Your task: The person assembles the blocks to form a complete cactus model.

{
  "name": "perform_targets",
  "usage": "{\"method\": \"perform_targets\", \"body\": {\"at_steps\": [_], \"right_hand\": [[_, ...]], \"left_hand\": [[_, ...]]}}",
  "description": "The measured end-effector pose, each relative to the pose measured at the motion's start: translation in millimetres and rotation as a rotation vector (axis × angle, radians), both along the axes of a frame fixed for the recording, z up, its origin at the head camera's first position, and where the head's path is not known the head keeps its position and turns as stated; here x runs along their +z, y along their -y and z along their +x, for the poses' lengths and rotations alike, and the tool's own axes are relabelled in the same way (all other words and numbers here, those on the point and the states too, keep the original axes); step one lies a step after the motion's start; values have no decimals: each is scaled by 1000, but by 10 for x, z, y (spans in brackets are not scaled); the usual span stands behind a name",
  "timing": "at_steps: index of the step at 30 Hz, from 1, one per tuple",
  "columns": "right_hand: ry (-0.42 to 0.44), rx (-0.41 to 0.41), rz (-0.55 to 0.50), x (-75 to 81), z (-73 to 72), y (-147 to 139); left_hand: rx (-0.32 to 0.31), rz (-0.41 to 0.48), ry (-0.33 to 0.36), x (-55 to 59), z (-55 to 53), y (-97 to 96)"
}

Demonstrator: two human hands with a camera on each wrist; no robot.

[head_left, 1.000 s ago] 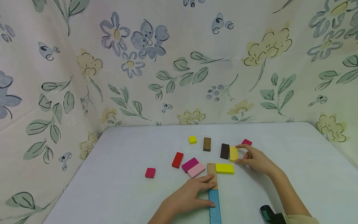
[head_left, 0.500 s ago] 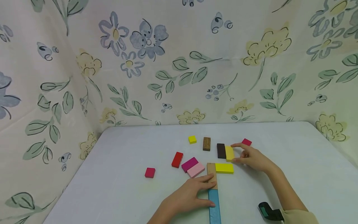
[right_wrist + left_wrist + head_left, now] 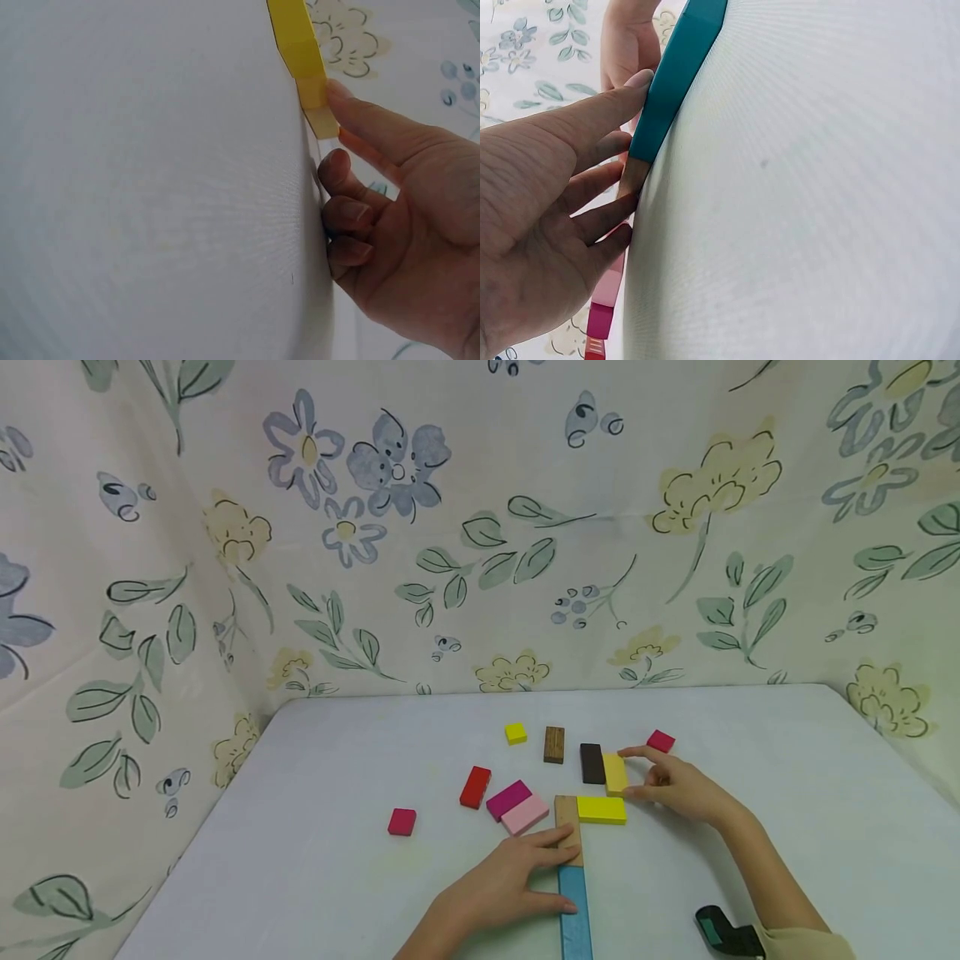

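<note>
My right hand (image 3: 675, 781) pinches a pale yellow block (image 3: 615, 774) by its far and near ends, index finger at the back and thumb in front. Along the block's left side stands a dark brown block (image 3: 592, 763). Just in front lies a bright yellow block (image 3: 602, 811), laid crosswise against the top of a tan block (image 3: 567, 814). A long blue block (image 3: 574, 902) continues the tan one toward me. My left hand (image 3: 502, 881) rests its straight fingertips on the tan block and its thumb on the blue. In the left wrist view, the thumb (image 3: 634, 86) touches the blue block's edge.
Left of the tan block lie a pink block (image 3: 525, 815), a magenta block (image 3: 508, 800), a red block (image 3: 476, 787) and a crimson block (image 3: 402, 822). Behind are a small yellow block (image 3: 515, 733), a brown block (image 3: 554, 745) and another crimson block (image 3: 661, 741). A black-and-green wrist device (image 3: 723, 931) sits by the right sleeve.
My right hand has slid the pale yellow block leftward, the dark brown block shifting with it, then slightly toward me. My left hand has stayed in place on the tan and blue blocks.
</note>
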State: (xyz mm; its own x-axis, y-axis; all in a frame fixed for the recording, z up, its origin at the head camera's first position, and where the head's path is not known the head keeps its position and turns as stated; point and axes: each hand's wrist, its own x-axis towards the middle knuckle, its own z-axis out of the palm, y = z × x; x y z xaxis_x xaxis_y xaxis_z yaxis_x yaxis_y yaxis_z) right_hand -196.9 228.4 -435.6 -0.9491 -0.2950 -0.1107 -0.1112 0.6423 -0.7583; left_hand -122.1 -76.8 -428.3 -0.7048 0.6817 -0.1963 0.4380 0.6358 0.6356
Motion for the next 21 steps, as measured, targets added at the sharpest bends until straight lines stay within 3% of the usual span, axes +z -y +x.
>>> {"method": "perform_targets", "body": {"at_steps": [21], "right_hand": [[4, 16, -11, 20, 51, -1]], "left_hand": [[12, 3, -1, -1, 11, -12]]}}
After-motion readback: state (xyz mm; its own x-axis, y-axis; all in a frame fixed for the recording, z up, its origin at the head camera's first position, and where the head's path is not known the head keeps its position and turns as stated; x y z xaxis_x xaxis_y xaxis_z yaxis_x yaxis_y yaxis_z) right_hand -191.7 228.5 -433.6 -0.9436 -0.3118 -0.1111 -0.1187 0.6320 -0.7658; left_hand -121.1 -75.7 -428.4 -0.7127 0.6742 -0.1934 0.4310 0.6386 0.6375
